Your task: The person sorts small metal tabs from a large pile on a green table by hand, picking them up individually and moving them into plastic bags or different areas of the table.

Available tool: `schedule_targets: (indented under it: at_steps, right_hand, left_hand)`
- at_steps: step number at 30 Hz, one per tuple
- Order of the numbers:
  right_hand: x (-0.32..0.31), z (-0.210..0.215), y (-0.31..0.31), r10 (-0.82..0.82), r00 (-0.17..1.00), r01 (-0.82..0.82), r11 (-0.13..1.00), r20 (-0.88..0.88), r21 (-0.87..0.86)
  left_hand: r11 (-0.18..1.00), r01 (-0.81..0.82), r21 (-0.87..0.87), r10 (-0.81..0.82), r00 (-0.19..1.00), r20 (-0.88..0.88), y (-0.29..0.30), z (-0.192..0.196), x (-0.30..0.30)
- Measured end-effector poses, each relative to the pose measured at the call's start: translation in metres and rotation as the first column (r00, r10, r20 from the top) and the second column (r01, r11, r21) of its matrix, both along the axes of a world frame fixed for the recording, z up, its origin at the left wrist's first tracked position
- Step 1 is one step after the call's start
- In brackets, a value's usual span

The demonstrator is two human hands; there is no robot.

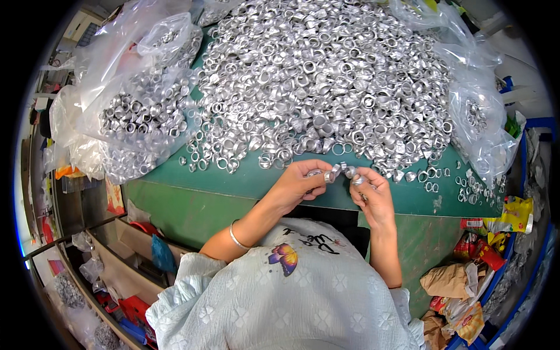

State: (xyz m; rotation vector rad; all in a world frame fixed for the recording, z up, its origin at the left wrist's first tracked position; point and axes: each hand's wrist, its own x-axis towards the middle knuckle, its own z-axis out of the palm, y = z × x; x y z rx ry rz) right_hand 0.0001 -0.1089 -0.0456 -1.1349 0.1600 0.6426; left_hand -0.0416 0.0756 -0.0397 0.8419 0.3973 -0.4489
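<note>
A large heap of silver metal rings [321,76] covers the green tabletop [233,181]. My left hand [297,185] is closed at the table's near edge, thumb and fingers pinching silver rings [329,176], with more metal showing inside its curled fingers. Close beside it, my right hand [373,192] is also closed, and a ring [358,181] shows at its fingers. Between the two sets of fingertips a few small rings [338,169] meet or nearly touch. How many rings each palm holds is hidden.
A clear plastic bag of rings [146,116] lies on the left, and another plastic bag [475,111] on the right. Loose rings [431,175] scatter along the right edge. Open drawers [128,251] stand low left; paper bags and packets [455,283] sit low right.
</note>
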Motion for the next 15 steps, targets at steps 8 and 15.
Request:
schedule_targets:
  at_steps: [8, 15]
  right_hand:
    - [-0.002, -0.005, 0.016, 0.369, 0.65, 0.311, 0.668, 0.664, -0.676]
    - [-0.001, -0.014, 0.03, 0.418, 0.612, 0.363, 0.606, 0.671, -0.708]
  left_hand:
    - [0.848, -0.179, 0.499, 0.094, 0.977, 0.19, -0.008, -0.011, -0.003]
    - [0.834, -0.177, 0.522, 0.114, 0.982, 0.151, -0.008, -0.017, -0.006]
